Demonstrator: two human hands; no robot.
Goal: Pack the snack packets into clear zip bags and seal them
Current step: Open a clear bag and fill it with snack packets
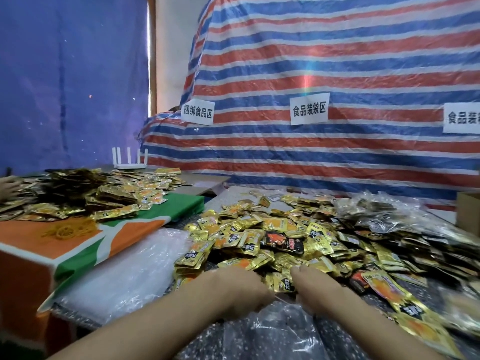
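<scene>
My left hand (241, 289) and right hand (320, 291) sit side by side at near edge of gold snack packets (285, 237), above 1 clear bag (280, 326) on speckled table (207, 342); grips blurred.

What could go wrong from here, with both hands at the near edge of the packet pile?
1. The left hand and right hand meet at the pile of snack packets just above a crumpled clear bag. Its mouth is hard to make out, so scooped packets may miss it.
2. A black-red packet lies among the gold ones and could be swept into the same bag.
</scene>
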